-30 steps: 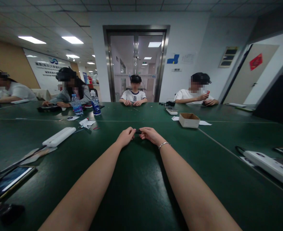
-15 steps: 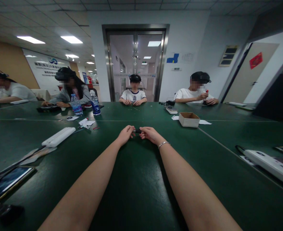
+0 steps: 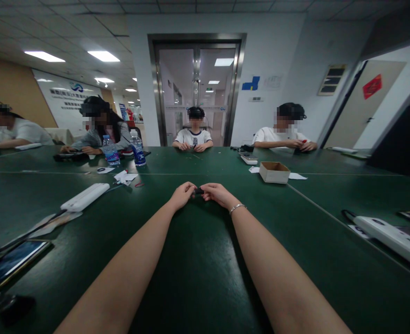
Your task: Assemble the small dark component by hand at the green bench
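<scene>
Both arms reach forward over the dark green table (image 3: 205, 260), and my hands meet near its middle. Between them is a small, dark, stubby object (image 3: 199, 190), too small for me to tell its kind. My right hand (image 3: 218, 194) pinches its right end between thumb and fingers; a silver bracelet (image 3: 237, 208) circles that wrist. At the other end, my left hand (image 3: 183, 195) is closed with its fingertips on the object, which hide that end.
On the left lie a white power strip (image 3: 85, 196), a phone (image 3: 13, 262) and paper scraps (image 3: 124, 177); two bottles (image 3: 137, 149) stand beyond. A small open box (image 3: 274, 173) and another power strip (image 3: 393, 239) are at right. Several people sit around the table.
My hands have drawn slightly closer together, and less of the dark object shows between them. Across the table at right, a person's raised hand with a red item has come down.
</scene>
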Motion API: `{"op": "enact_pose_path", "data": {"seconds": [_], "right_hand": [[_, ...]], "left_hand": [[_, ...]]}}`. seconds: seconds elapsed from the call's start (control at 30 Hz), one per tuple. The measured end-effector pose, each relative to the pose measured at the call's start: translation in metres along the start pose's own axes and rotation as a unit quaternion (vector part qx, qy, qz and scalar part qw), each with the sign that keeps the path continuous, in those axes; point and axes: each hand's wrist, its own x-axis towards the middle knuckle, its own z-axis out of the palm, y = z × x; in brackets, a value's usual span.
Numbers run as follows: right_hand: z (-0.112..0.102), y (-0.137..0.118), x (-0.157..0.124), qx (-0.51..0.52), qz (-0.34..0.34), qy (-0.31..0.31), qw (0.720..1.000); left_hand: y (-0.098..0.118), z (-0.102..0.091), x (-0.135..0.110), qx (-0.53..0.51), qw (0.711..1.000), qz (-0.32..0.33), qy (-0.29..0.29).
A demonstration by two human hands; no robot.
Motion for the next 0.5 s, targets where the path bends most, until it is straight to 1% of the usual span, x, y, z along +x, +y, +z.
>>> {"op": "enact_pose_path", "data": {"seconds": [0.1,0.17,0.2,0.33,0.43,0.5], "right_hand": [[0.000,0.000,0.000,-0.035,-0.011,-0.039,0.999],[0.000,0.000,0.000,-0.070,-0.035,-0.066,0.995],[0.001,0.001,0.001,-0.090,-0.050,-0.069,0.992],[0.008,0.004,0.004,-0.181,-0.091,-0.044,0.978],[0.015,0.005,0.005,-0.247,-0.106,-0.010,0.963],[0.019,0.007,0.006,-0.273,-0.119,0.009,0.955]], "left_hand": [[-0.005,-0.002,0.002,0.032,0.999,-0.003,0.004],[-0.009,-0.004,0.003,0.044,0.999,-0.013,0.013],[-0.010,-0.005,0.004,0.052,0.998,-0.020,0.018],[-0.007,-0.010,0.006,0.109,0.991,-0.074,0.029],[-0.001,-0.014,0.005,0.145,0.982,-0.120,0.021],[0.002,-0.015,0.004,0.157,0.977,-0.141,0.018]]}}
